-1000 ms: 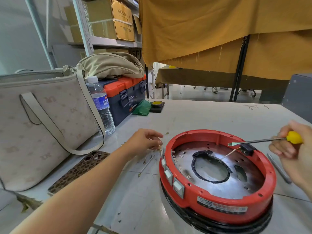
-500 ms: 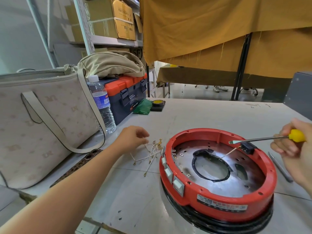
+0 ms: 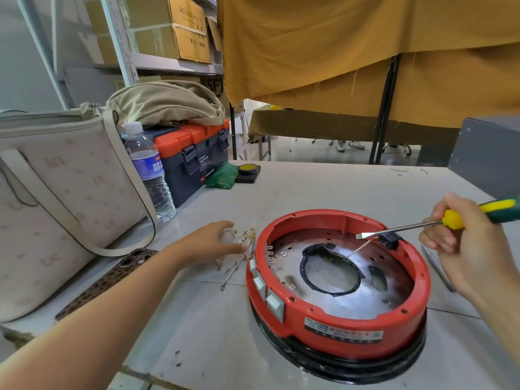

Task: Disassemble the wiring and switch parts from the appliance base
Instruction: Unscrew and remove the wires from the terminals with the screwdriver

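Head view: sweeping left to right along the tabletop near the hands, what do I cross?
Beige tote bag → leopard-print phone case → left hand → loose pile of removed wires → red appliance base → right hand holding the screwdriver.

Mustard curtain (image 3: 351,43) hangs beyond table's far edge; metal shelving (image 3: 121,52) with cardboard boxes (image 3: 188,32) far left; pale floor (image 3: 309,153).
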